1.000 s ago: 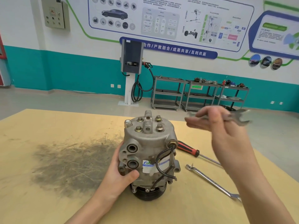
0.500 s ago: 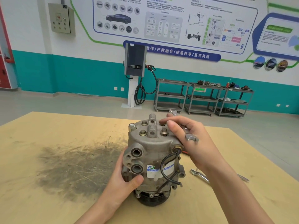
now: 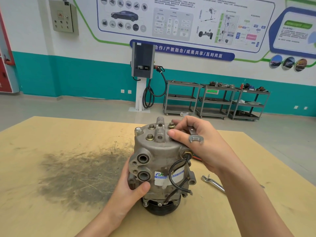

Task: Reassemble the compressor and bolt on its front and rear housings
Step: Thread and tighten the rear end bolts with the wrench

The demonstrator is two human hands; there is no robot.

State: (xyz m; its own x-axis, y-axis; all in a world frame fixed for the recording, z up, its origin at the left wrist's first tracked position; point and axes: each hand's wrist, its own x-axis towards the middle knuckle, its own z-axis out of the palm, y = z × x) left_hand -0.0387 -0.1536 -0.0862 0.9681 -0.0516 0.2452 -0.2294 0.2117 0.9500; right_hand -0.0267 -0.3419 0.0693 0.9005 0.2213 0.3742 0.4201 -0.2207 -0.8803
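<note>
The grey compressor (image 3: pixel 159 161) stands upright on its black pulley on the wooden table (image 3: pixel 51 211). Its top housing carries several brass-coloured bolts (image 3: pixel 150 137). My left hand (image 3: pixel 130 189) grips the compressor's lower left side, thumb across the front below the two ports. My right hand (image 3: pixel 201 144) rests on the top housing at its right side, fingertips at a bolt. An open-ended wrench (image 3: pixel 195 138) is held in that hand, its jaw sticking out between the fingers. A black wire loops down the compressor's right flank.
A second wrench (image 3: pixel 213 183) lies on the table right of the compressor, partly behind my right forearm. A red screwdriver handle (image 3: pixel 196 157) peeks out behind my right hand. A dark grease stain (image 3: pixel 82 175) covers the table's left middle. Tool carts stand far back.
My right hand came down from mid-air with the wrench and settled on the top housing, fingers now at a bolt. My left hand has kept its grip on the compressor.
</note>
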